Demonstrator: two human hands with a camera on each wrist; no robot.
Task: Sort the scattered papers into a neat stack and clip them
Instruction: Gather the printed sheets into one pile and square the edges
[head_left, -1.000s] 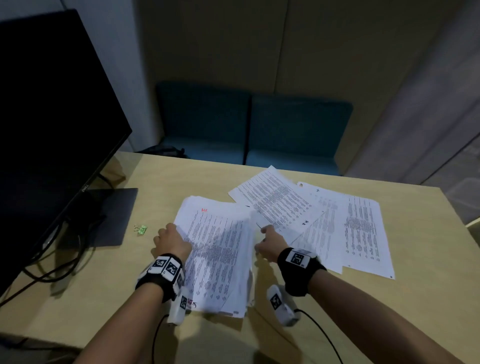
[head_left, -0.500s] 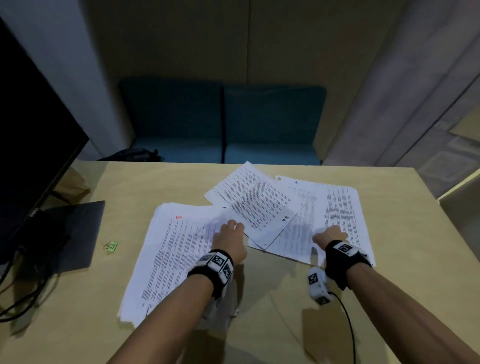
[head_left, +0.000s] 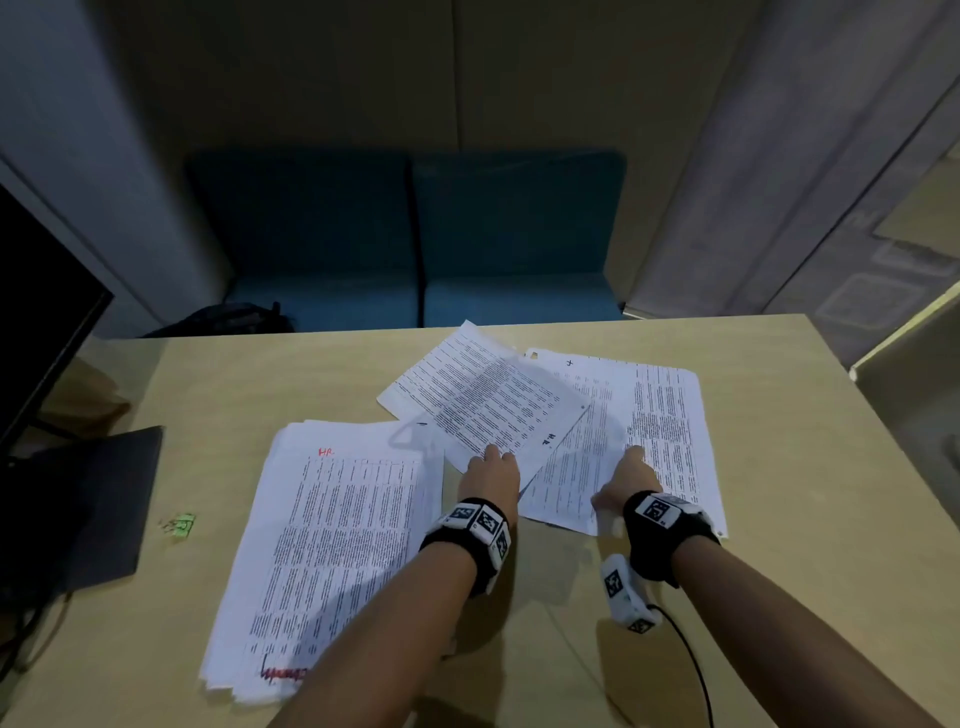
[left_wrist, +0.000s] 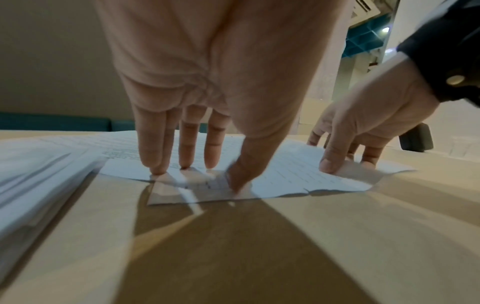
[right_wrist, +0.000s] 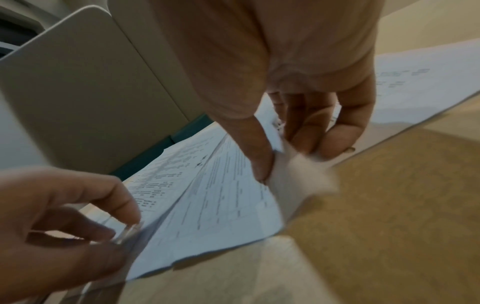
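Observation:
A thick stack of printed papers (head_left: 332, 545) lies on the desk at the left, its edges uneven. To its right a tilted loose sheet (head_left: 483, 395) overlaps more loose sheets (head_left: 660, 431). My left hand (head_left: 493, 457) presses straight fingertips (left_wrist: 158, 170) and the thumb onto the tilted sheet's near corner (left_wrist: 197, 191). My right hand (head_left: 623, 467) is on the right-hand sheets; in the right wrist view it (right_wrist: 285, 152) pinches a lifted near corner of a sheet (right_wrist: 298, 174) between thumb and fingers. A small green clip (head_left: 179, 525) lies left of the stack.
A dark monitor (head_left: 36, 322) and its flat black base (head_left: 98, 499) stand at the desk's left edge, with cables below. Blue seats (head_left: 415, 244) are behind the desk's far edge. A cable (head_left: 691, 660) trails from my right wrist.
Both hands have left the stack and moved right. The left hand now presses the tilted sheet; the right hand has reached the right-hand sheets and pinched a corner. The stack lies flat.

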